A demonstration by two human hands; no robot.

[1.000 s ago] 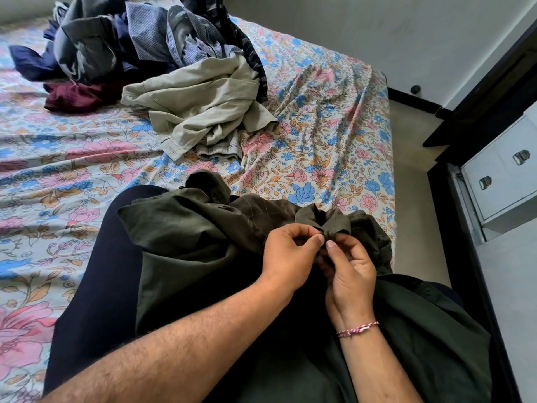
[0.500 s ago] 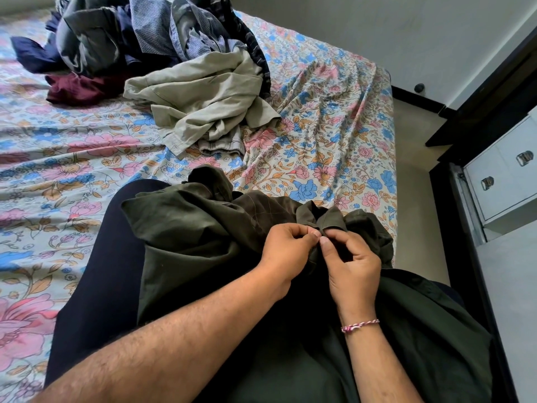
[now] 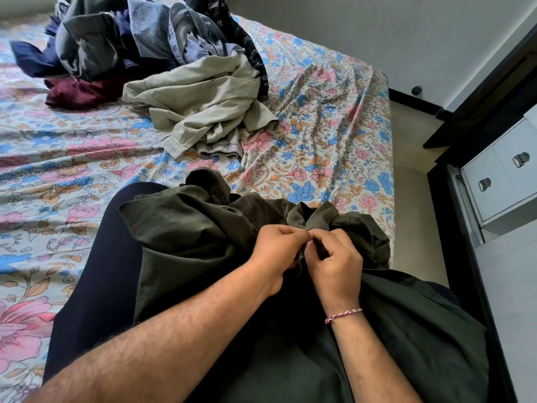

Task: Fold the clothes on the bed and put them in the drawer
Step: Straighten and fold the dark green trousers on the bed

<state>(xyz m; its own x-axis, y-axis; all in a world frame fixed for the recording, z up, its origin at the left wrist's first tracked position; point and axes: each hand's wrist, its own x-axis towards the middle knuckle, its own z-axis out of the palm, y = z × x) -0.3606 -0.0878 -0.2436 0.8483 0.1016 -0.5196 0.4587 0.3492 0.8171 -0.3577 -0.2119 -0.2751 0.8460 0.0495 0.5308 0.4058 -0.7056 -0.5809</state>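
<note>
A dark olive shirt [image 3: 186, 237] lies bunched across my lap at the near edge of the bed. My left hand [image 3: 276, 251] and my right hand [image 3: 334, 263] meet just below its collar, each pinching the fabric at the front placket with fingertips touching. A beige garment [image 3: 203, 112] lies crumpled on the floral sheet beyond. Behind it is a heap of grey and blue clothes [image 3: 139, 36] with a maroon piece [image 3: 78, 90] at its left edge. The white drawer unit [image 3: 505, 175] stands to the right of the bed, its drawers closed.
The floral bedsheet [image 3: 319, 117] is bare and wrinkled on the right half of the bed. A strip of floor [image 3: 412, 158] runs between the bed and the dark-framed drawer unit. A grey wall rises behind the bed.
My right hand's fingers have curled in tighter against my left hand's fingertips on the shirt's front. The view has tilted slightly; the shirt stays on my lap.
</note>
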